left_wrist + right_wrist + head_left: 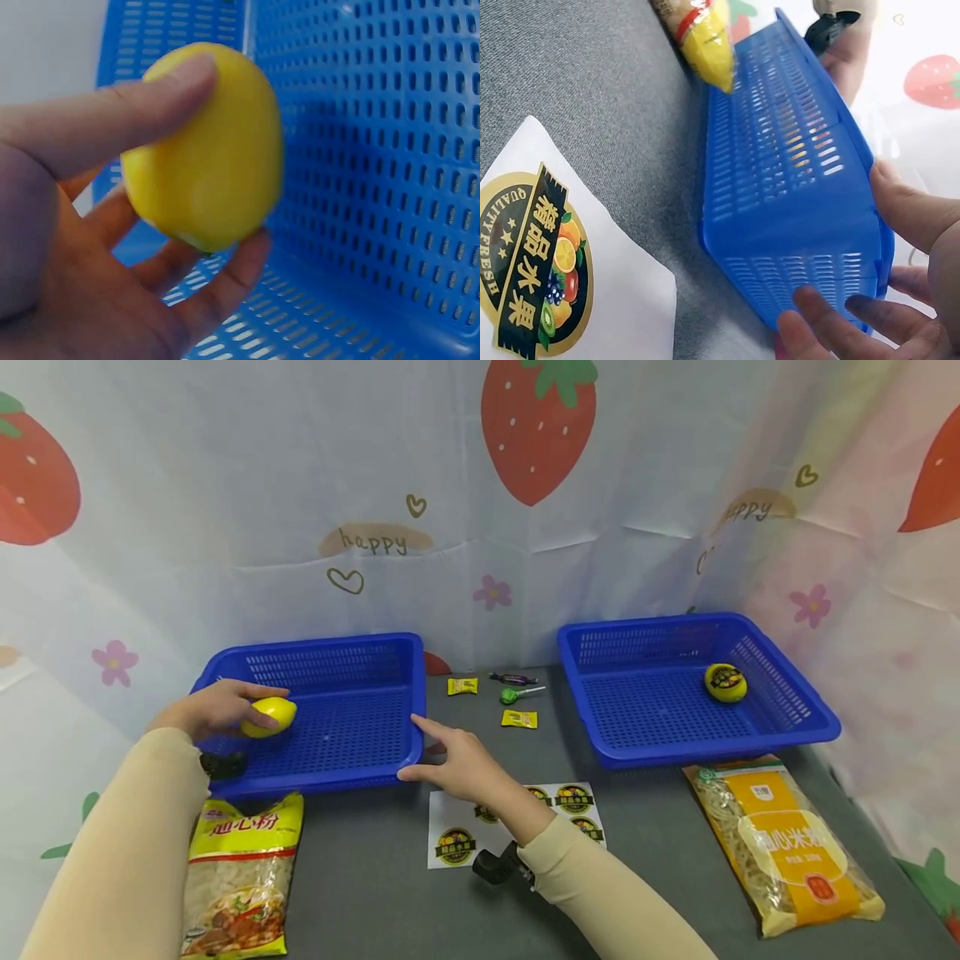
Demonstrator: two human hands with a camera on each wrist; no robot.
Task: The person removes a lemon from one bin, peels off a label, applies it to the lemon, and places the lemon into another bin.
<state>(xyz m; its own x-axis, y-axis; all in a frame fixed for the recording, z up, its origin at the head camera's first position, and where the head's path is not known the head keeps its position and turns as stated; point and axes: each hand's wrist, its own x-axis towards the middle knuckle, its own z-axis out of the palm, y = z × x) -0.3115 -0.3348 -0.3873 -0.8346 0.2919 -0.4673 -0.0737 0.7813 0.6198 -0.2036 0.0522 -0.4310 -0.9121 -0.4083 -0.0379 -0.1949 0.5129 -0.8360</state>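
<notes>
My left hand [208, 710] holds a yellow lemon [279, 715] over the left part of the left blue basket [337, 781]. In the left wrist view the thumb lies across the lemon [225, 157] and the other fingers support it from beneath; no sticker shows on its visible side. My right hand [467, 767] grips the front right corner of that same basket. Its thumb rests at the front rim and its fingers spread along the outer side wall, as the right wrist view shows. Below that hand lies a white sheet of round fruit stickers [442, 810], partly covered by the forearm.
Another blue basket [588, 727] stands at the right, holding a stickered yellow fruit [726, 682]. Between the baskets lie yellow-wrapped candies [519, 719], a dark-wrapped candy [513, 678] and a green lollipop [510, 695]. Noodle bags lie front left [243, 877] and front right [795, 852].
</notes>
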